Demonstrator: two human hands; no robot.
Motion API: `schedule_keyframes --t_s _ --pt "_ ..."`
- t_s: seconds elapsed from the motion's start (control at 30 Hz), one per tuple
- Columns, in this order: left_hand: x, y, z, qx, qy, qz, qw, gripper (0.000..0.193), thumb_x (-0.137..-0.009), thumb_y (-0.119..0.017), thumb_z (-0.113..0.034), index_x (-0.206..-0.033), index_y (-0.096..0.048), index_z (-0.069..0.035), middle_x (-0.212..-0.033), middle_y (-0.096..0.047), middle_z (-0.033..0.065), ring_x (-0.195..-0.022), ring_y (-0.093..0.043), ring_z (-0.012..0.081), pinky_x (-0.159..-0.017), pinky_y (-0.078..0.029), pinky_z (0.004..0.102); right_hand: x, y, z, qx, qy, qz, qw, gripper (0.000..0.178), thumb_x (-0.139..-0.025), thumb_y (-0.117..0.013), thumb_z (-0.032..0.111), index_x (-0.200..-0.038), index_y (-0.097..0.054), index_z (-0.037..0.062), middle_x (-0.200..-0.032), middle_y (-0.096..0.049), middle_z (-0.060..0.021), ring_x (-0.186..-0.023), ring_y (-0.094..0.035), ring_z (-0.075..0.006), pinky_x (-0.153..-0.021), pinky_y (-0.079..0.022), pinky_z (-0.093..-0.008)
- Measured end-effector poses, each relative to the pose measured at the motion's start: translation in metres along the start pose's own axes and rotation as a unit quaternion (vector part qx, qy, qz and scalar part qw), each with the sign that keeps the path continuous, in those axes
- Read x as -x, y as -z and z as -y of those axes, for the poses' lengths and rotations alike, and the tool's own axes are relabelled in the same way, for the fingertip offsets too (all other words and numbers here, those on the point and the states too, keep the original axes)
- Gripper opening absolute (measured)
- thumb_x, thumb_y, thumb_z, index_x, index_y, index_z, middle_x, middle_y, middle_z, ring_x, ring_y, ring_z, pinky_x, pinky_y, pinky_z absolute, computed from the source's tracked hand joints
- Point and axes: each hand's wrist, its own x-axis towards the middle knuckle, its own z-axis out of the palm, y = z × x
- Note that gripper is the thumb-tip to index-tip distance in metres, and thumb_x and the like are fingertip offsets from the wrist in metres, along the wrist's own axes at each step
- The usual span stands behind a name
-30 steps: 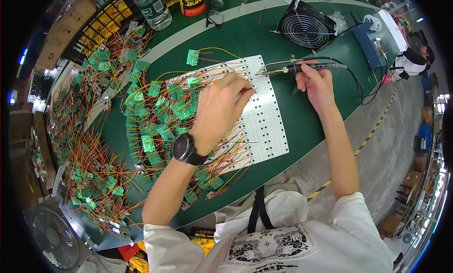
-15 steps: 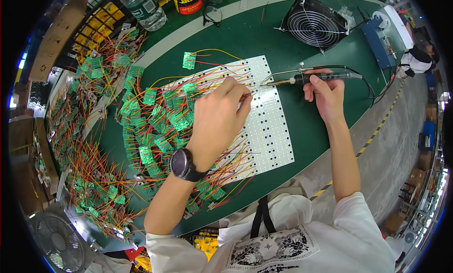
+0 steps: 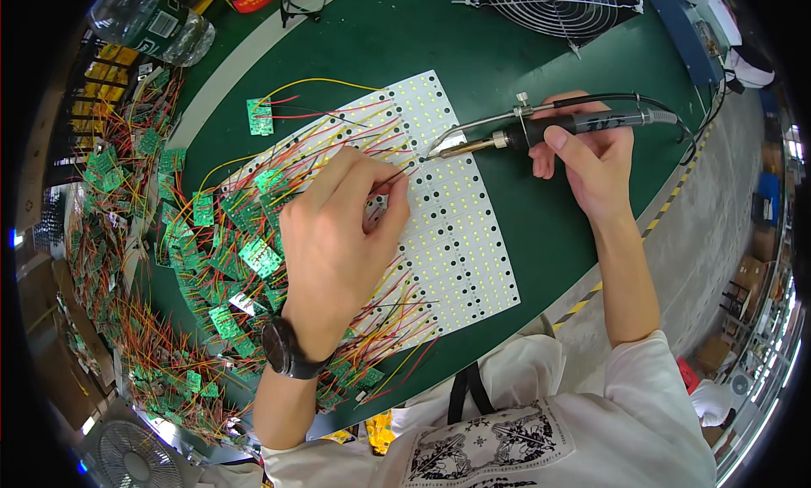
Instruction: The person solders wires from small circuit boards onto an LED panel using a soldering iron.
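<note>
Between the thumb and fingers of my left hand [image 3: 338, 226] is pinched a thin dark wire [image 3: 409, 170], which runs toward the board's solder points. My right hand [image 3: 596, 163] grips the dark handle of a soldering iron [image 3: 545, 130] with a curved metal feed tube [image 3: 473, 125] clamped along it. The iron's tip is at or just over the white LED board [image 3: 473, 252], by the wire's end; contact is too small to tell. Small green circuit boards [image 3: 260, 257] with red, yellow and black wires lie on the LED board's left side, partly hidden under my left hand.
More wired circuit boards [image 3: 110, 171] pile up along the left. A fan with a round wire guard [image 3: 553, 7] and a blue box [image 3: 686, 36] stand at the back right. Behind on the left are a plastic bottle [image 3: 156, 24] and glasses [image 3: 302, 0].
My view has shifted closer, so the bench things sit further out. The iron's tip now stands closer to my left fingers and the wire. Both hands keep their grip.
</note>
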Motion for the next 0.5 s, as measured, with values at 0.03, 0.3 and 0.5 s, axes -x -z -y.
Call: schedule_keyframes --t_s 0.03,0.3,0.5 --pt "-0.0007 0.0001 -0.0008 0.0 0.002 0.003 1.0 0.009 -0.078 -0.07 -0.002 -0.08 -0.061 -0.001 -0.078 -0.061 0.0063 -0.048 -0.055 0.0189 -0.047 -0.044 0.0298 -0.0002 0.0004 0.0007 -0.001 -0.003 -0.001 1.0 0.022 -0.084 -0.067 0.001 -0.103 -0.061 -0.009 -0.075 -0.066 -0.0139 -0.058 -0.063 -0.0162 -0.051 -0.05 -0.0265" --pt "0.0015 -0.0031 0.0049 -0.001 -0.012 -0.008 1.0 0.008 -0.079 -0.07 0.001 -0.082 -0.063 0.0 -0.077 -0.06 0.0041 -0.047 -0.046 0.0081 -0.042 -0.035 0.0218 0.0003 0.0019 -0.0022 -0.004 0.008 0.023 1.0 0.021 -0.084 -0.067 0.0 -0.103 -0.062 -0.0087 -0.076 -0.066 -0.0136 -0.059 -0.063 -0.0157 -0.051 -0.052 -0.0268" --pt "0.0024 -0.0021 0.0049 0.002 -0.019 -0.006 1.0 0.008 -0.079 -0.07 0.0 -0.082 -0.063 0.0 -0.077 -0.06 0.0045 -0.047 -0.047 0.0087 -0.043 -0.035 0.0223 0.0012 -0.0002 -0.0022 0.007 0.01 0.021 1.0 0.021 -0.085 -0.066 0.0 -0.103 -0.062 -0.0088 -0.076 -0.066 -0.0138 -0.058 -0.062 -0.0148 -0.052 -0.051 -0.0262"
